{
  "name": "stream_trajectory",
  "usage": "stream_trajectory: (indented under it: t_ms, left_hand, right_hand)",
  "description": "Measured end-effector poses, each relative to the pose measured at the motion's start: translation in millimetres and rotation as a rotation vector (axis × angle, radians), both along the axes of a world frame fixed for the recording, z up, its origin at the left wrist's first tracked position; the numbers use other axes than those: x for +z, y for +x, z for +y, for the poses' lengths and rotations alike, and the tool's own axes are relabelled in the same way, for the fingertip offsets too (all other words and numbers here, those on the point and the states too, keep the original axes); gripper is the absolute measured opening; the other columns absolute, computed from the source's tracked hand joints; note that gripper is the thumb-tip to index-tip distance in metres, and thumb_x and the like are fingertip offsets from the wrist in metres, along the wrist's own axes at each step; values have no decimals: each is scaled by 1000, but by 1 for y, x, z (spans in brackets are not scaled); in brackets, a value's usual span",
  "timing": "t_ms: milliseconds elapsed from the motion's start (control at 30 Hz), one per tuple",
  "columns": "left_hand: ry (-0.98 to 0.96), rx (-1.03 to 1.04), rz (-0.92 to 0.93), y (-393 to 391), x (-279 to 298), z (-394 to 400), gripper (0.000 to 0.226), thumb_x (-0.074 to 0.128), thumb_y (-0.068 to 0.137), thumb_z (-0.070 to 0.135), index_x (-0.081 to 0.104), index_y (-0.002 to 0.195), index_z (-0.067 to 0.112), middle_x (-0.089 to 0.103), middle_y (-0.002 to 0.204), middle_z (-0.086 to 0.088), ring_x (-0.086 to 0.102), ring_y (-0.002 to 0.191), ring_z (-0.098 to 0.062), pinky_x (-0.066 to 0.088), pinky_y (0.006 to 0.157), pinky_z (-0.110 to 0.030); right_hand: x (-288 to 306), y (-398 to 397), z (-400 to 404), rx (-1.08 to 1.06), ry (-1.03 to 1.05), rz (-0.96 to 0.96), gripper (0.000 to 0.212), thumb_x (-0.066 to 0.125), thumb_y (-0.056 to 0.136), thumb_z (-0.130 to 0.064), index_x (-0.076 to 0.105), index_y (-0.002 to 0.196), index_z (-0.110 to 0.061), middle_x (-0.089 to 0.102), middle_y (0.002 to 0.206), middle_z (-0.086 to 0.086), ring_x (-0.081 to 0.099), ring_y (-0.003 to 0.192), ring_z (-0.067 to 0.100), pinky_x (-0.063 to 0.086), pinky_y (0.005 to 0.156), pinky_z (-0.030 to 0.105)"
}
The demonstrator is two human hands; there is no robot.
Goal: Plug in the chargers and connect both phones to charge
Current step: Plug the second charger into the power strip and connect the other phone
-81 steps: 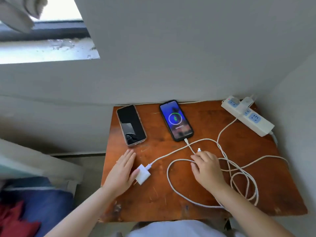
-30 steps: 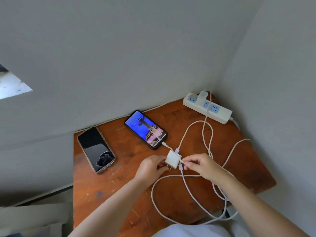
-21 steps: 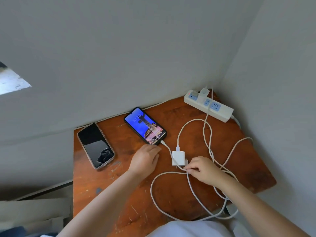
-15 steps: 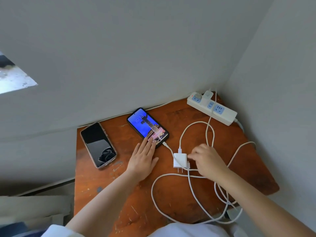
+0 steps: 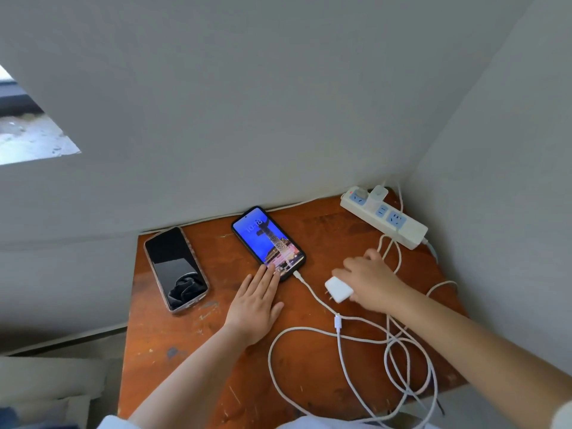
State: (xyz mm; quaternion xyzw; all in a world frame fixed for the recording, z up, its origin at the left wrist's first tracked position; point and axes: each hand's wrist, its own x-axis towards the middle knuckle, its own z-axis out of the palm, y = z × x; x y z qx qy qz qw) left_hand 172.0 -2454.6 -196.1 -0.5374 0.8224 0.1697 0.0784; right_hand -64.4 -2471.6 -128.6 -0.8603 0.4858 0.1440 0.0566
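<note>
Change | your right hand (image 5: 368, 281) now closed around the white charger brick (image 5: 339, 289), lifted toward the power strip (image 5: 383, 216) at 1 o'clock | left hand (image 5: 255, 301) spread flat, fingertips on the lit phone (image 5: 267, 241) | dark phone (image 5: 175, 267) at 10 o'clock, no cable attached.

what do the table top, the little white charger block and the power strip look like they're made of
Reddish-brown table top: looks like varnished wood, with scuffs and pale scratches. Small white charger block in the right hand: smooth, probably moulded plastic, with thin prongs that look like metal. Long white power strip: matt, probably plastic, with blue socket faces.
</note>
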Motion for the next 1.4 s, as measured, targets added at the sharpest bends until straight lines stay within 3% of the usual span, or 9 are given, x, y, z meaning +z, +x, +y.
stream_trajectory:
  t_ms: [233,400,533,633,900,1100,1233,1400]
  left_hand:
    - [-59,-123,-10,-7,14,-18,61,7,91,52,-11,140,21,-12,153,-1,-27,130,-12,-19,106,-29]
    - [-124,-212,39,-49,30,-48,60,16,94,48,-8,141,22,-14,153,2,-31,126,-12,-18,105,-29]
    - [-143,-267,30,-88,33,-69,58,16,95,45,-5,142,19,-11,154,-1,-23,135,-15,-17,106,-30]
    - [-116,-272,-5,-112,27,-79,57,16,96,44,-3,142,17,-9,154,-3,-16,140,-18,-13,111,-32]
    - [-51,-250,-74,-131,-2,-78,59,12,94,48,-8,142,19,-10,154,-2,-12,140,-16,-10,112,-34]
    - [-80,-237,-60,-129,-4,-78,59,11,94,49,-10,141,20,-12,154,-1,-14,140,-16,-13,111,-34]
    - [-74,-237,-55,-128,-5,-77,59,11,94,49,-11,141,20,-13,154,-1,-15,140,-15,-16,110,-33]
    - [-78,-236,-52,-127,-7,-75,59,11,94,48,-9,141,19,-11,154,-1,-14,140,-16,-15,110,-34]
  right_hand:
    - [35,-41,-4,-386,-312,-87,58,70,78,-27,45,129,-15,54,129,9,52,116,26,30,100,44]
    - [48,-79,-3,-528,-495,-84,56,90,49,-12,67,99,-4,73,93,16,70,78,32,47,75,54]
    - [41,-109,-13,-613,-410,-46,46,68,80,-15,52,123,-13,57,127,12,54,112,29,24,99,48]
    - [37,-122,-29,-602,-380,-27,45,60,86,-17,45,128,-16,49,135,8,46,120,26,16,101,43]
    - [28,-141,-59,-515,-349,0,46,61,83,-15,45,126,-16,50,132,10,46,117,29,18,102,45]
    - [21,-131,-77,-273,-249,121,60,63,84,-23,32,134,-14,39,140,10,37,126,29,15,110,50]
    - [26,-125,-83,-157,-334,217,64,75,73,-32,44,127,-17,50,131,8,48,118,24,29,106,48]
    - [25,-129,-86,-202,-240,169,57,59,86,-23,30,135,-15,38,139,9,32,128,27,12,112,50]
